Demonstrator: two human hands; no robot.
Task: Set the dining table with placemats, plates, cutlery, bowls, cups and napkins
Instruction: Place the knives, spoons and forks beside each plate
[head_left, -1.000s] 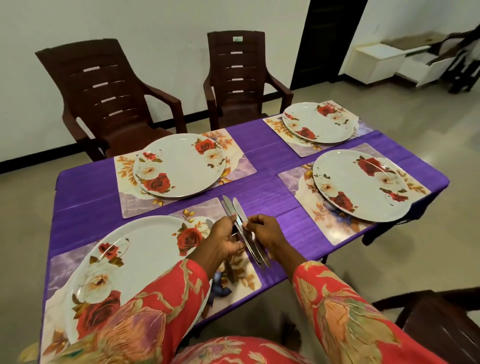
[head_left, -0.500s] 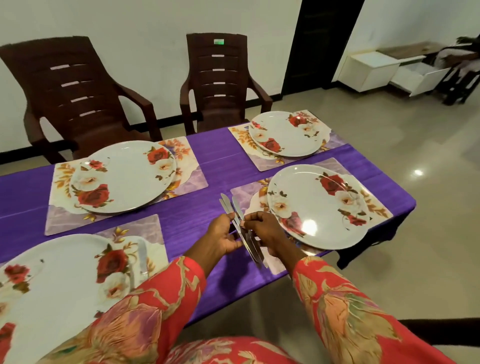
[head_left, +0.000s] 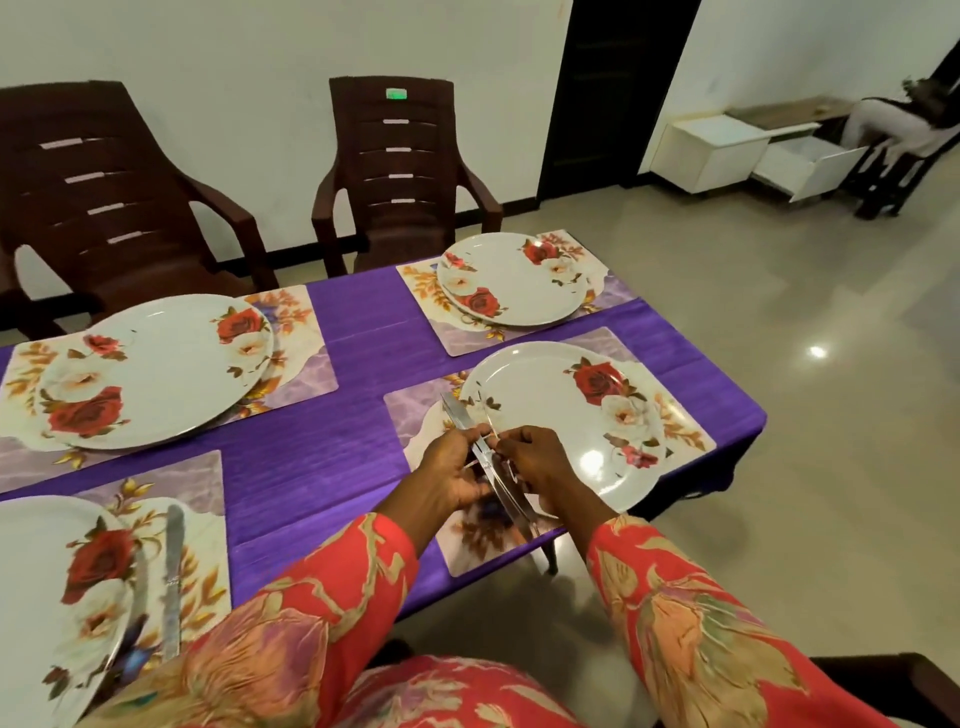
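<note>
Purple table (head_left: 358, 358) edge nearby; both hands, left (head_left: 451, 475) and right (head_left: 540, 467), grip knives (head_left: 485, 457) over near-right placemat (head_left: 483, 540)

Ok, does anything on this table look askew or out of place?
The near right placemat juts past the table edge. Its plate sits off-centre, overhanging the mat's right side. Otherwise tidy.
</note>
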